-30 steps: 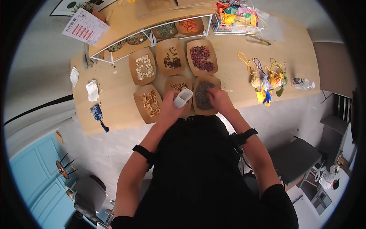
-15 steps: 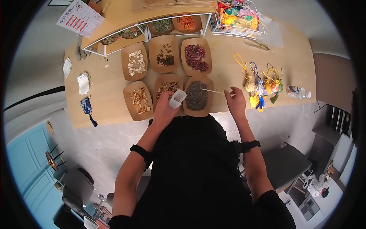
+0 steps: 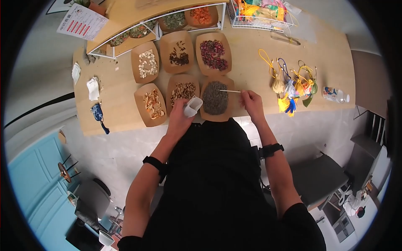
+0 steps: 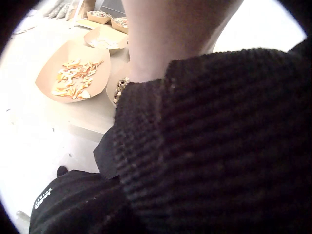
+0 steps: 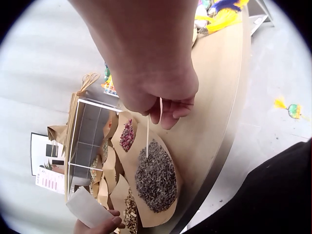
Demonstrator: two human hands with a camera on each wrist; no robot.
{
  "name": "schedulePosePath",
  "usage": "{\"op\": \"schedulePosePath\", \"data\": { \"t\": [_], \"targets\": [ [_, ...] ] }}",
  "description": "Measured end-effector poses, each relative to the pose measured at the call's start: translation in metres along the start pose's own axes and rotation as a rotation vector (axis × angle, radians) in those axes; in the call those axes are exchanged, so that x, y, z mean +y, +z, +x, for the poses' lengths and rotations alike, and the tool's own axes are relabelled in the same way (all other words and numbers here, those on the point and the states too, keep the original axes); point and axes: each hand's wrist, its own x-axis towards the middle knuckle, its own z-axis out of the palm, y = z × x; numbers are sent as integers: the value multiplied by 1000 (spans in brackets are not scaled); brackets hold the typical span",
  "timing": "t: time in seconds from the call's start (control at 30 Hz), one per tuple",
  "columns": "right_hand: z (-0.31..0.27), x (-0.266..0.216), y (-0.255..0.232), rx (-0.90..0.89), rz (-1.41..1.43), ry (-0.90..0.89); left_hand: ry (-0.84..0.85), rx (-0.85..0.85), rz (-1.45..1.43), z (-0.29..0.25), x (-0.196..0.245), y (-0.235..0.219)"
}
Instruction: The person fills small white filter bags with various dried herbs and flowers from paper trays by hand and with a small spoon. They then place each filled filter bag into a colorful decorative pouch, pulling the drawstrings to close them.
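Observation:
My left hand (image 3: 181, 120) holds a small white pouch (image 3: 193, 107) with its mouth open, over the near edge of a tray of brown chopped pieces (image 3: 184, 90). In the right wrist view the pouch (image 5: 88, 207) is gripped between thumb and fingers. My right hand (image 3: 252, 103), right of the grey-purple dried buds (image 3: 215, 100), pinches the end of a thin pale stick (image 3: 230, 90). The stick's far end touches the buds in their cardboard tray (image 3: 217, 118). The left wrist view shows mostly a dark sleeve band (image 4: 219, 131); the left hand is hidden there.
Behind stand trays of white slices (image 3: 148, 63), dark cloves (image 3: 179, 58) and red dried buds (image 3: 213, 54); orange-white strips (image 3: 153, 104) lie left. Tasselled sachets (image 3: 289, 85) and a bottle (image 3: 335, 95) are at right. A white rack (image 3: 155, 33) and wire basket (image 3: 261, 23) stand behind.
My right hand has drawn back rightward from over the grey-purple buds and now pinches the stick's outer end. My left hand keeps the pouch in nearly the same place. The head view has shifted slightly.

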Motion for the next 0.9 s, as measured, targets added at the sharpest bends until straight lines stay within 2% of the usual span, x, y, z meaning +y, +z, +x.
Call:
{"op": "schedulePosePath", "data": {
  "t": [0.1,0.17,0.4,0.7,0.9],
  "targets": [
    [-2,-4,-1,-5,44,-20,10,-14,-12,2,9,1],
    [-6,-3,-3,1,89,40,31,-20,-9,5,9,2],
    [-23,-9,-15,16,162,75,73,-27,63,9,12,5],
    [-47,-54,-24,59,184,13,119,-5,82,23,15,13],
    [-64,-84,-4,-32,163,-97,128,-41,26,27,21,16]
  ]
}}
